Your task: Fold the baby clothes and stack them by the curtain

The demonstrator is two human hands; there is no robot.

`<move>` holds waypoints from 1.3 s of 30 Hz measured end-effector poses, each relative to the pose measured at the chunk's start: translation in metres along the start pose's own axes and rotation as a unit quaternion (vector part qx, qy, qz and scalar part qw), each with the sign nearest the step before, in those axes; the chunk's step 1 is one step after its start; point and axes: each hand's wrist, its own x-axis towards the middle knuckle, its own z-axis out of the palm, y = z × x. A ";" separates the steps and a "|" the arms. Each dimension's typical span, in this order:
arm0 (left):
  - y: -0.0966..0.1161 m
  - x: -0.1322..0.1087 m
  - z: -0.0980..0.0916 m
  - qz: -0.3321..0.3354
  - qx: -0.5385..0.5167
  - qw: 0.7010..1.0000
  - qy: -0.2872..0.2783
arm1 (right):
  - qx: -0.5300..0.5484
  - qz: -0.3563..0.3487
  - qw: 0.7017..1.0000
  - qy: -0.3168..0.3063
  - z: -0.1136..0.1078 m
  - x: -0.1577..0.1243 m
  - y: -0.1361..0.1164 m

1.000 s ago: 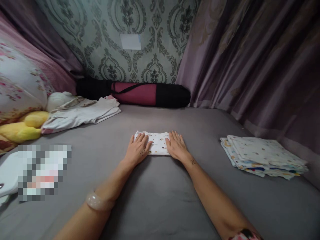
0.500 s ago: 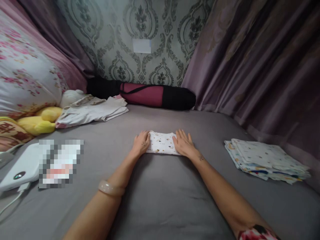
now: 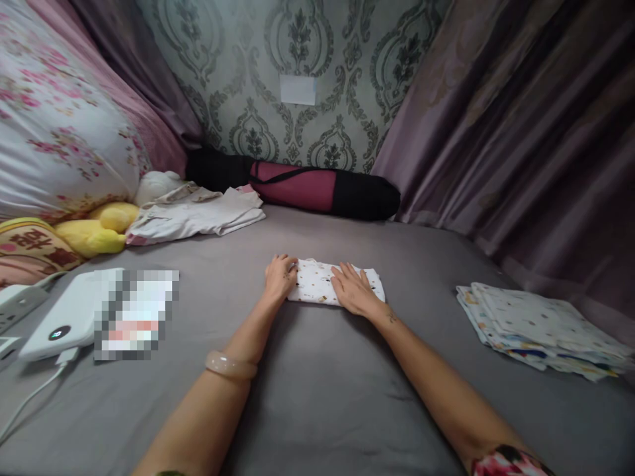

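Note:
A white garment point(image 3: 317, 284) with small brown and black prints lies folded into a rectangle on the grey bed sheet point(image 3: 317, 396). At its left end rests my left hand point(image 3: 282, 276), with the fingers pointing away from me, slightly bent, and the thumb beside the cloth edge. My right hand point(image 3: 354, 288) lies flat across the right half of the garment, its fingers a little apart. Part of the cloth is hidden under that palm. A pale bangle point(image 3: 231, 364) circles my left forearm.
Folded printed clothes point(image 3: 540, 327) are stacked on the right. Loose pale clothing point(image 3: 198, 215) lies far left by yellow plush toys point(image 3: 94, 235). A white power bank point(image 3: 69, 314) with a cable sits left, beside a blurred-out object point(image 3: 136, 317). A long maroon-black bag point(image 3: 297, 187) lies along the wall.
My right hand has moved from the garment's right end inward onto its top, so the right end now shows. My left hand stays at the left end. The view has shifted slightly left.

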 end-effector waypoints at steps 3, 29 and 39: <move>0.000 0.001 -0.003 -0.010 -0.014 1.000 0.005 | 0.004 -0.037 0.999 0.038 0.000 0.007 -0.018; 0.000 0.005 -0.016 -0.127 -0.130 0.977 0.108 | -0.006 -0.036 0.998 0.059 0.033 0.039 -0.078; -0.001 0.006 -0.016 -0.130 -0.161 0.971 0.123 | -0.003 -0.070 0.997 0.045 0.016 0.043 -0.100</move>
